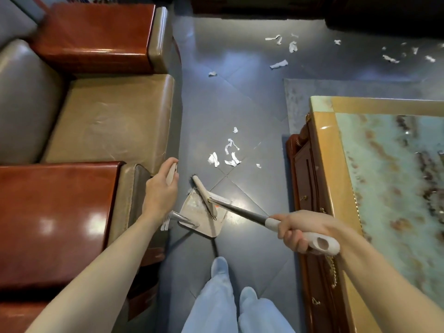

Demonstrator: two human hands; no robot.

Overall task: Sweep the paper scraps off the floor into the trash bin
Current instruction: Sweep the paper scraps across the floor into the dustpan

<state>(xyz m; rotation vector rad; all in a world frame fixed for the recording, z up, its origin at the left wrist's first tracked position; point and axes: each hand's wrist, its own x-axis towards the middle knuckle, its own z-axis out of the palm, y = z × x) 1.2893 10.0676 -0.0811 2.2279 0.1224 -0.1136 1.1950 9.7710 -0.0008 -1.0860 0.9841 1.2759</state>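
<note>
**Operator:** Report the left of the frame.

**Inspector:** A sofa point(96, 116) with red-brown armrests fills the left. At lower centre-left is the left hand point(159, 191), its fingers closed around the pale dustpan handle point(171, 173).

**Operator:** Centre?

**Inspector:** The dustpan point(192, 209) sits on the dark tiled floor point(252, 104). The broom head point(204, 197) lies across the pan. Paper scraps point(227, 152) lie on the floor just above the broom head, not touching it. A second scatter point(283, 51) lies at upper right.

**Operator:** Right?

**Inspector:** At lower right is the right hand point(300, 227), its fingers wrapped around the broom grip point(322, 243). A marbled tabletop point(323, 143) runs along the right edge.
</note>
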